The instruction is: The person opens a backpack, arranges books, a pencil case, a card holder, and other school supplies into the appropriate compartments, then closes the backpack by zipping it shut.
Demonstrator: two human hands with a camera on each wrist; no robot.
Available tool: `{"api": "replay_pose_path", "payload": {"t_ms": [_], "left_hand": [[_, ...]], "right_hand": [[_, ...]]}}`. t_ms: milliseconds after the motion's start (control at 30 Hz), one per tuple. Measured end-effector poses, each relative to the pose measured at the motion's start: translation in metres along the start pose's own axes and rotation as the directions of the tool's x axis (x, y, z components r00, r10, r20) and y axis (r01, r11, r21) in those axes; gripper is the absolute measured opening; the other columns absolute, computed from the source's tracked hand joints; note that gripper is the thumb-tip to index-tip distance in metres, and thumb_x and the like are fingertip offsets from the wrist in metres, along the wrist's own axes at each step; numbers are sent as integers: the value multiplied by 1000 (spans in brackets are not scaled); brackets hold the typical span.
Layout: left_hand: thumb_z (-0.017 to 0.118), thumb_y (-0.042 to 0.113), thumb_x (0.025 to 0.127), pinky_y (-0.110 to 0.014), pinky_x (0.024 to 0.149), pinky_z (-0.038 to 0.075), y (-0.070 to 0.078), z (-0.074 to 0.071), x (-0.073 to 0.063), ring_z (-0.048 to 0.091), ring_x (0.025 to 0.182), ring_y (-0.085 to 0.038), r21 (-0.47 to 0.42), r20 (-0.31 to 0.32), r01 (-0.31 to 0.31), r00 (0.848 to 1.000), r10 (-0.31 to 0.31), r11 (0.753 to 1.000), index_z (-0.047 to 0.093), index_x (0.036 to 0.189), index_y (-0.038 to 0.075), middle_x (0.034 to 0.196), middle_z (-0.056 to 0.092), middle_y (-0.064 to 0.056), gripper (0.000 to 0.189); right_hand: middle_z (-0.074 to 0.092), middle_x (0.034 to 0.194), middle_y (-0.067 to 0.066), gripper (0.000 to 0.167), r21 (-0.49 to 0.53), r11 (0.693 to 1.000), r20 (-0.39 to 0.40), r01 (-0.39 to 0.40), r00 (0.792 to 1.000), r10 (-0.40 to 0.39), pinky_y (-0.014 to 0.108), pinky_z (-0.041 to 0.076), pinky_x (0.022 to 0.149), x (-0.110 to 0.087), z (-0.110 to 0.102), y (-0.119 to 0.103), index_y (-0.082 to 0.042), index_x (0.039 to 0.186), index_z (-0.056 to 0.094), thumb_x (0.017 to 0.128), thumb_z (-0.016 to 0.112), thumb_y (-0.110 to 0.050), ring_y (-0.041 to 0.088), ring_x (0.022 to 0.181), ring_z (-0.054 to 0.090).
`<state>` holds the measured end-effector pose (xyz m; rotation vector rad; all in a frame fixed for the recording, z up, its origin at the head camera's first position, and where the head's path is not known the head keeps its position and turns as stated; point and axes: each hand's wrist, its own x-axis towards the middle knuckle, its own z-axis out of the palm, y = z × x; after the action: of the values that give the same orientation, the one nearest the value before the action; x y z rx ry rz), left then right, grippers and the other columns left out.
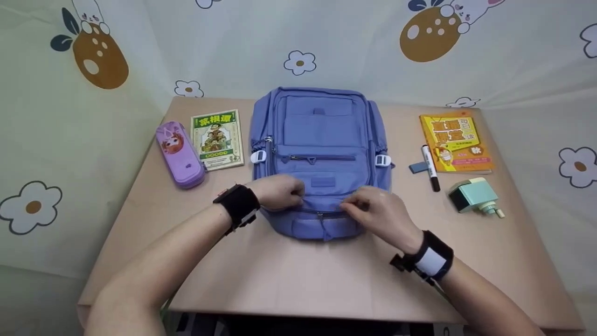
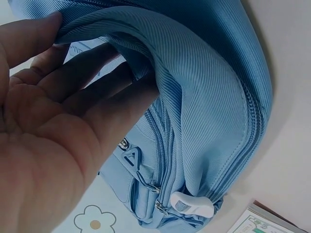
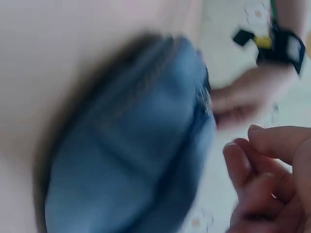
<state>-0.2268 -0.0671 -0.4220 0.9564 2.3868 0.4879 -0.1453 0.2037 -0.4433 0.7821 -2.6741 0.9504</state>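
Observation:
A blue backpack (image 1: 322, 126) lies flat on the table with its zipped front facing up. My left hand (image 1: 282, 192) grips a fold of its fabric near the lower front pocket; in the left wrist view, the thumb (image 2: 34, 36) lies on one side of the cloth fold (image 2: 170, 53) and the other fingers reach underneath. On the opposite side of that pocket is my right hand (image 1: 385, 212), its fingers loosely bent. The blurred right wrist view shows nothing between that thumb and fingertips, beside the backpack's end. A zipper (image 1: 326, 215) crosses the lower pocket between both hands.
On the left are a purple pencil case (image 1: 181, 156) and a green-covered book (image 1: 218, 140). To the right lie an orange book (image 1: 457, 142), a marker (image 1: 430, 168), a small blue-grey piece (image 1: 418, 167) and a teal pencil sharpener (image 1: 473, 196). Patterned cloth (image 1: 233, 42) hangs behind the table (image 1: 298, 284).

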Motion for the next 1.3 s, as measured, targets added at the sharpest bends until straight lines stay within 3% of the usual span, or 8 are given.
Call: {"api": "replay_pose_path", "payload": {"t_ms": [167,333,533,767,867,1033,1133,1300], "left_hand": [[66,19,99,-34,76,50,1,-1,-1,57,79,-17,0,2,12,1000,-12,1000,63,89,10,84,60,0,13],[66,19,99,-36,77,50,1,1,0,57,80,-18,-3,-12,21,1000,-21,1000,63,89,10,84,60,0,14],[66,19,99,-36,75,51,2,6,-3,58,78,-17,-14,-57,34,998,-35,999,63,90,10,83,61,0,13],[67,17,98,-39,77,53,11,17,-9,62,80,-20,-20,-164,42,986,-45,999,66,98,6,89,66,-4,11],[68,14,96,-41,81,54,22,21,-19,63,87,-24,52,-296,14,955,2,999,66,104,3,97,67,-8,14],[69,18,94,-39,69,54,46,40,-38,60,80,-25,292,-497,8,855,145,956,65,91,6,88,60,-6,13],[70,30,95,-39,58,52,53,56,-39,60,70,-23,363,-505,50,850,151,930,63,83,8,79,58,-3,26],[72,51,91,-38,51,52,56,74,-30,61,66,-22,429,-524,174,847,88,886,65,85,8,77,60,-3,44]], "right_hand": [[73,108,-3,26,-9,1000,49,-13,999,13,41,53,87,-2,-22,19,-11,111,77,87,83,-20,15,102,63],[71,117,7,39,-100,992,177,74,983,-55,46,49,98,0,-11,25,-6,122,72,88,82,-23,26,112,62],[69,106,5,30,-133,987,216,87,975,-56,42,52,90,9,10,25,-6,114,74,87,82,-17,24,101,63],[67,91,0,14,-179,978,180,111,981,-78,38,54,77,13,19,28,-9,94,76,84,84,-15,20,86,63],[66,88,-1,13,-203,971,182,127,979,-90,37,54,72,15,17,26,-11,90,76,83,85,-16,19,81,63],[68,86,-3,13,-251,955,200,158,974,-108,35,55,68,19,11,21,-14,89,75,82,85,-18,16,77,64],[68,85,-2,13,-279,945,188,172,975,-122,36,55,66,22,8,18,-13,89,75,82,85,-17,17,75,64],[69,87,0,13,-286,943,170,173,977,-128,36,55,68,25,10,15,-12,91,76,82,84,-16,18,77,65]]}}
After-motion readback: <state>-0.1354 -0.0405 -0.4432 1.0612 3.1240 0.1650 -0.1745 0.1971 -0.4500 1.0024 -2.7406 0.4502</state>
